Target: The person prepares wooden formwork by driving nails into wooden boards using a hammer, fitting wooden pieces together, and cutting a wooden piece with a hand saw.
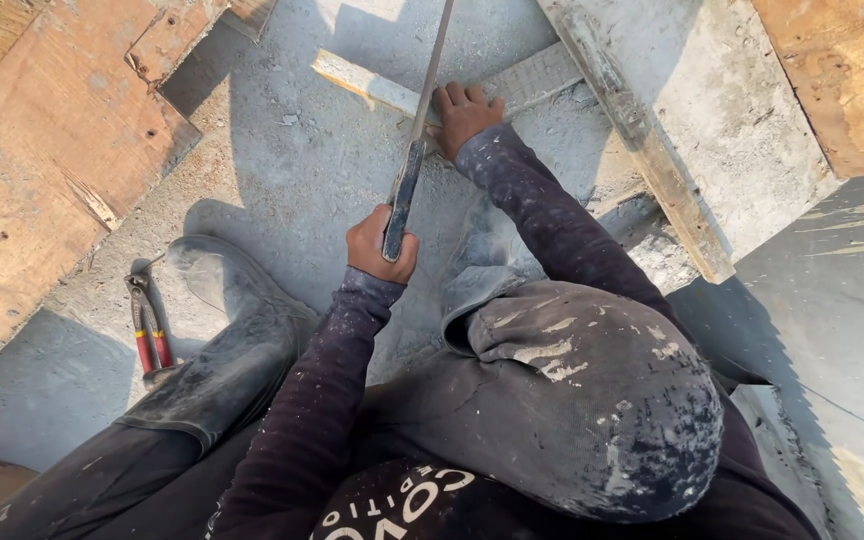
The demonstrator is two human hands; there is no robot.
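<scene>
No packages, labels, signs or screens appear anywhere in the view. The only lettering in sight is a curved band of white print on the dark shirt [402, 510] of the person wearing the camera, low in the middle of the picture, partly cut off by the bottom edge.

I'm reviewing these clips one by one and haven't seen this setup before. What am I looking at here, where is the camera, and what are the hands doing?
There is no machine: a camera worn on a person's head looks straight down. The left hand closes its grip on the dark handle of a long metal handsaw. The right hand presses flat on a pale wooden strip lying on the dusty grey concrete floor. Red-handled pliers lie beside a grey rubber boot. Worn plywood boards lie at the left.
</scene>
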